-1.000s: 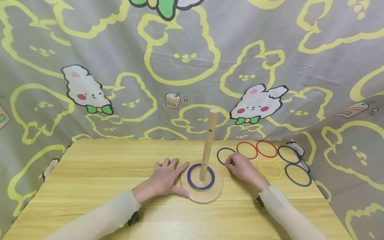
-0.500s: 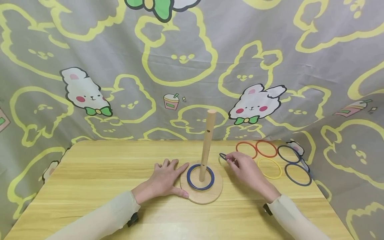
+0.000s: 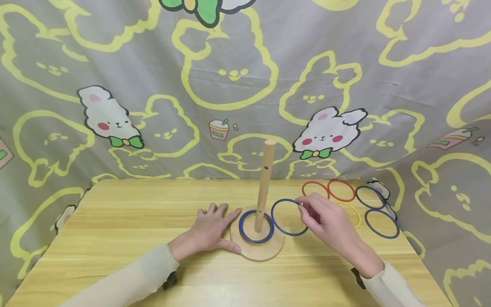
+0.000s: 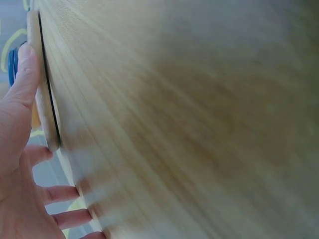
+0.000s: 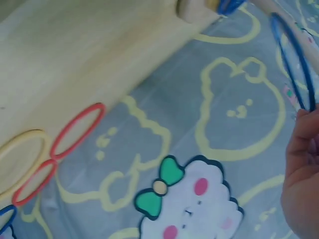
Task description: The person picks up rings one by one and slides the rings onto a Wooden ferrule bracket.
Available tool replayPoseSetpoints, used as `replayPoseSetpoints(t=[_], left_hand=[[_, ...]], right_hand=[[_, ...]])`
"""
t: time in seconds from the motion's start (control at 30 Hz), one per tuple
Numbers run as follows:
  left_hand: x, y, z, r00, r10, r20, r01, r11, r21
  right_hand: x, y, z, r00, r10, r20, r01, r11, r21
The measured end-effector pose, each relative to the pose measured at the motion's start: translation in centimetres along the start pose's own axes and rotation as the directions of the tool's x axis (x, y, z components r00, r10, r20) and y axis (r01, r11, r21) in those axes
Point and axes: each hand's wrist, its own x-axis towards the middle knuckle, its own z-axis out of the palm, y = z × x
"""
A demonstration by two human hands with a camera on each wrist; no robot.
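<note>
A round wooden base [image 3: 261, 252] carries an upright wooden peg [image 3: 264, 179] with small holes in it. Blue rings [image 3: 241, 230] lie on the base around the foot of the peg. My left hand [image 3: 209, 228] has its fingers spread, thumb and forefinger against the base's left edge; the left wrist view shows the thumb [image 4: 27, 74] over its rim. Right of the peg, my right hand [image 3: 326, 217] pinches a blue ring [image 3: 290, 234] by its right side. In the right wrist view this ring [image 5: 299, 59] is up off the table.
On the right of the table [image 3: 153, 281] lie two red rings [image 3: 341, 200] at the back, a yellow ring [image 3: 359, 221] partly behind the right hand, and two dark blue rings [image 3: 381, 236] near the right edge. A patterned curtain [image 3: 238, 51] hangs behind and at the sides.
My right hand has picked up the blue ring from the table right of the peg and turned it to face the head camera. The left hand has stayed by the base.
</note>
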Motion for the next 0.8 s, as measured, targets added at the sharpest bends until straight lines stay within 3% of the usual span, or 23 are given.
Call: replayPoseSetpoints(t=[0.2,0.43,0.6,0.8], left_hand=[[0.1,0.0,-0.2,1.000,0.000,-0.003,0.000,1.000,-0.001],[0.1,-0.1,0.1,1.000,0.005,-0.007,-0.005,1.000,0.005],[0.1,-0.2,0.2,1.000,0.002,-0.008,-0.002,1.000,-0.002],[0.1,-0.2,0.3,1.000,0.003,-0.003,-0.003,1.000,0.004]], right_hand=[[1.2,-2.2,-1.5,0.994,-0.046,-0.095,0.054,0.995,0.078],[3.6,-4.2,-2.9,0.966,-0.108,-0.236,0.151,0.974,0.171],[5.4,-5.7,-4.0,0.956,-0.020,-0.293,0.116,0.942,0.315],[7.3,-7.4,-4.7,0.946,0.108,-0.307,0.074,0.848,0.525]])
